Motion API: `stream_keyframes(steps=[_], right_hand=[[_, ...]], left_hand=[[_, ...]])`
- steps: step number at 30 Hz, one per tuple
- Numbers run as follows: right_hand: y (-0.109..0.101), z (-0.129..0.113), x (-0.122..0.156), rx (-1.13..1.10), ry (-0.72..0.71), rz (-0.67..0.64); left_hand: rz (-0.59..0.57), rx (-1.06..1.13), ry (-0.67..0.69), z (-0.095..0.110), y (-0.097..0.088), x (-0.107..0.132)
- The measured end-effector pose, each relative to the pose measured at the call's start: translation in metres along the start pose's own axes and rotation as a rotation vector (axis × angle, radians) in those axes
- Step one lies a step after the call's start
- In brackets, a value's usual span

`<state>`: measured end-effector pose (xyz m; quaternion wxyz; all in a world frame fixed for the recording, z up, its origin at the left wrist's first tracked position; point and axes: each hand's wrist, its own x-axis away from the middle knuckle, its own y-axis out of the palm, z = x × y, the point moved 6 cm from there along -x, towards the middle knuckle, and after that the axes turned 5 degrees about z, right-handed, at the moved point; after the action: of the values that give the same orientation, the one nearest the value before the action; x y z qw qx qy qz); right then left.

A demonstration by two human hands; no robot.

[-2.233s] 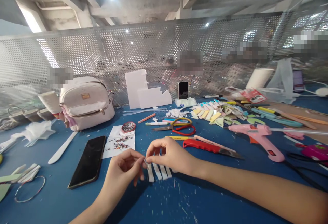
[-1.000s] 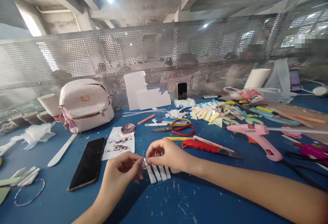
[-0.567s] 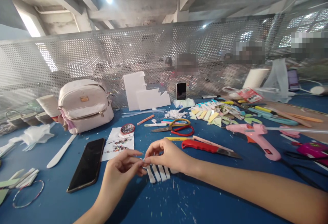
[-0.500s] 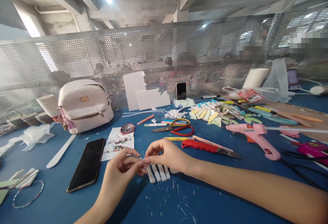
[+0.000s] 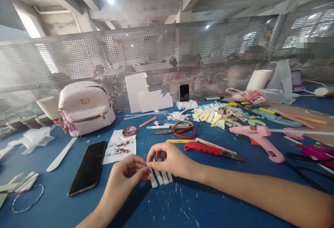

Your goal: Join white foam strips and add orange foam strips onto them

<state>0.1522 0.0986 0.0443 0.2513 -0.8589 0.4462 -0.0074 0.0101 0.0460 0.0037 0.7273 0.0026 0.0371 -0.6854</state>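
Observation:
My left hand [image 5: 127,174] and my right hand [image 5: 172,160] meet fingertip to fingertip above the blue table. Thumb and fingers are pinched on each side, and whatever lies between them is too small to make out. Just under the fingers is a row of several narrow white strips [image 5: 158,177], side by side with gaps between. Their upper ends are hidden behind my right hand. Beyond the left hand lies a white paper [image 5: 111,150] with small coloured beads on it and a round red-rimmed dish [image 5: 129,131] of beads. Tiny white scraps dot the table nearby.
A black phone [image 5: 88,168] lies left of my hands. Beyond them are scissors [image 5: 167,131] and a red-handled knife [image 5: 203,148]. A pink glue gun [image 5: 257,138] is at right, near a heap of coloured strips [image 5: 216,115]. A pale backpack [image 5: 85,108] stands back left.
My hands keep almost the same place, fingertips together. The fingers have shifted slightly, and a bit more of the white strips shows through the right hand's fingers.

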Motion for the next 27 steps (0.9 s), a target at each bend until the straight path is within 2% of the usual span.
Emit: stream_keyframes(steps=[7,15,18,27], right_hand=[[-0.002,-0.005,0.002,0.079,-0.031,0.024],[0.0,-0.016,0.005,0.024,-0.138,0.002],[-0.001,-0.02,0.007,0.018,-0.18,0.037],[0.004,-0.022,0.011,-0.087,-0.103,0.037]], left_hand=[[-0.001,-0.046,0.022,-0.001,-0.001,0.0],[-0.042,-0.035,-0.013,0.001,0.002,0.0],[-0.071,-0.009,-0.024,0.002,0.005,-0.001],[-0.088,-0.01,-0.043,0.004,0.016,0.001]])
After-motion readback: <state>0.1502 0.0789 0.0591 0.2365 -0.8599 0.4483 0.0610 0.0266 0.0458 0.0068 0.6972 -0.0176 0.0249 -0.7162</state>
